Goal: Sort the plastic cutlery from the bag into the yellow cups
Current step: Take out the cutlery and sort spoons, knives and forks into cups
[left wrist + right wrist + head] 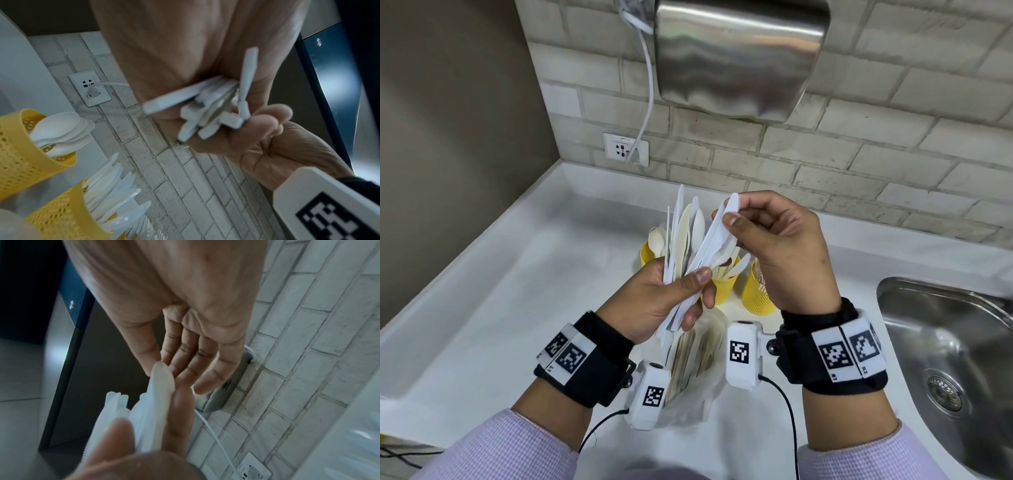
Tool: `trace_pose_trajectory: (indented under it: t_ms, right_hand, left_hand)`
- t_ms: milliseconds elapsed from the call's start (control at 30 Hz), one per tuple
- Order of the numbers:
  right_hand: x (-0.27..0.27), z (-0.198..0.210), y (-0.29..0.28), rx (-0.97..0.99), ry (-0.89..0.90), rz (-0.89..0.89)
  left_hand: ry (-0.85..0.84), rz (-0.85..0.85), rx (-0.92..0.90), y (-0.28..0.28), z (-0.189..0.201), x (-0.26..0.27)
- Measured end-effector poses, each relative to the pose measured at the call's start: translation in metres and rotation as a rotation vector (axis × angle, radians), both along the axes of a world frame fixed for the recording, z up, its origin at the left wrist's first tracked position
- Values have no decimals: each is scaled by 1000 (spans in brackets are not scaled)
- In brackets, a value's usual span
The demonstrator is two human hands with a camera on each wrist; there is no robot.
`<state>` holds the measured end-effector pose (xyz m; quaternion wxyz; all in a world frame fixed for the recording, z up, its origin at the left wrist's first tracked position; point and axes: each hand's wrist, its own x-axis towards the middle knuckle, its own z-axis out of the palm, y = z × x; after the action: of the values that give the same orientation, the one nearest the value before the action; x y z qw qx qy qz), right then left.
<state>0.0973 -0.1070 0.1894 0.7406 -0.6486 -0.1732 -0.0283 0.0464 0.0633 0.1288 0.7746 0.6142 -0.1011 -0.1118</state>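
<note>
My left hand (688, 284) grips a fanned bundle of white and cream plastic cutlery (683, 236) by the handles, above the counter; the handle ends (213, 110) stick out of its curled fingers. My right hand (734, 210) pinches the serrated blades of white knives (717, 236) from that bundle between thumb and fingers, and the knife tips (162, 378) show in the right wrist view. Three yellow perforated cups stand behind the hands. The left cup (646, 255) holds spoons (59, 125), the middle cup (722, 286) holds knives (115, 191), and the right cup (755, 293) is partly hidden. A clear bag (697, 366) with more cutlery lies below.
The white counter (517, 291) runs left and forward. A steel sink (945, 342) is at the right. A metal hand dryer (739, 58) hangs on the brick wall above, its cord plugged into a socket (625, 149).
</note>
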Motion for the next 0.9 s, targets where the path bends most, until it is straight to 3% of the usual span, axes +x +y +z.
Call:
trace_pose_trajectory:
  t_ms: [400, 467, 633, 900]
  right_hand:
    - [4, 9, 2, 292, 88, -142]
    - [4, 8, 1, 286, 134, -87]
    - [-3, 1, -5, 54, 260, 125]
    - [0, 4, -11, 229, 227, 7]
  left_hand:
    - [-26, -35, -4, -1, 2, -3]
    - [-28, -42, 3, -1, 2, -3]
    - [-41, -45, -10, 1, 5, -5]
    - [-30, -57, -20, 0, 4, -6]
